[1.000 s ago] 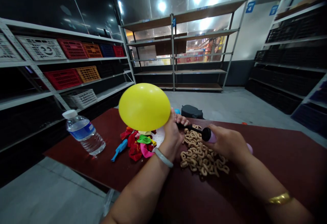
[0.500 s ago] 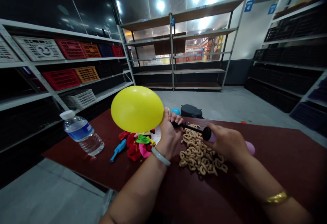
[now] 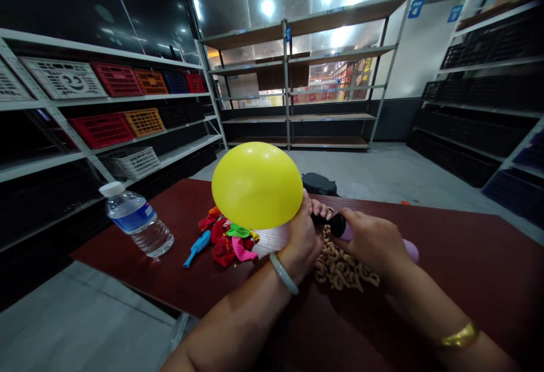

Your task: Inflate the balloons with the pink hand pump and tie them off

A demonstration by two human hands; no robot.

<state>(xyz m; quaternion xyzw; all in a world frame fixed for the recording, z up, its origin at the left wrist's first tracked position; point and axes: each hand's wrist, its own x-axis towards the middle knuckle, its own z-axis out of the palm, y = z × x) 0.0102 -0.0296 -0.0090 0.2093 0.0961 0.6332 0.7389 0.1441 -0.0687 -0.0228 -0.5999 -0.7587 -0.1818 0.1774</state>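
A large inflated yellow balloon [image 3: 257, 185] floats over the table, its neck end gripped in my left hand [image 3: 304, 233]. The same hand closes around the black end of a balloon pump [image 3: 338, 225], so the exact joint between balloon and nozzle is hidden. My right hand [image 3: 374, 244] wraps the pump's lilac body, whose rounded end sticks out past the palm. The two hands are close together, with hardly any black rod showing. Below them lies a heap of tan curly pieces [image 3: 344, 270]. Several limp balloons [image 3: 223, 244] in red, green, pink and blue lie left of my left wrist.
A water bottle [image 3: 140, 219] with a white cap stands on the left of the dark red table [image 3: 459, 259]. Beyond the far edge is a dark grey object [image 3: 318, 183]. Shelves with plastic crates [image 3: 117, 79] line the left wall; a metal rack [image 3: 285, 89] stands behind.
My left hand and the yellow balloon have shifted right, towards my right hand. The pump's black rod, long before, has slid in. My right hand has barely moved.
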